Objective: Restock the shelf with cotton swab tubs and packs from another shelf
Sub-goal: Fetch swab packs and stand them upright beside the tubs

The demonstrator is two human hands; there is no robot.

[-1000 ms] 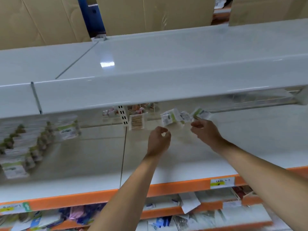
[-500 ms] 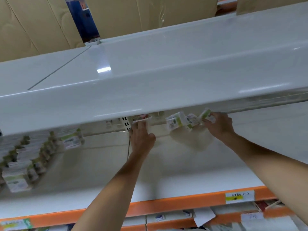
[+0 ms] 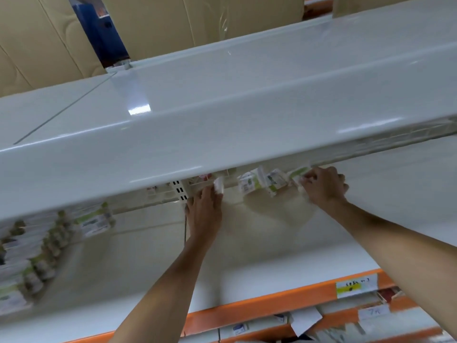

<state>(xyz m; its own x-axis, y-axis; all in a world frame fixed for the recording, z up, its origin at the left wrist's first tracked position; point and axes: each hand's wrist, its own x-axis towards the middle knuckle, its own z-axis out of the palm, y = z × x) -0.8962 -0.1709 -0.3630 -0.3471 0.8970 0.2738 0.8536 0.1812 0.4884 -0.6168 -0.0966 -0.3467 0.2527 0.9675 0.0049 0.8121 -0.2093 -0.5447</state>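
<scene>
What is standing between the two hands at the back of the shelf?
Head view: two green-and-white cotton swab packs stand between the left hand and right hand.

Upper shelf (image 3: pixel 247 115): painted metal, smooth, glossy, with light glare. Lower shelf (image 3: pixel 272 256): smooth, less shiny; front edge strip (image 3: pixel 259 309) orange, paper price label (image 3: pixel 356 285). Packs (image 3: pixel 249 183) at back edge: glossy printed wrap. Backdrop (image 3: pixel 37 45): matt tan cardboard.

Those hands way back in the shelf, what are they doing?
A person is reaching both arms deep under the white upper shelf. The right hand grips a green-and-white pack at the back. The left hand touches a small white pack. Two more packs stand between them.
</scene>
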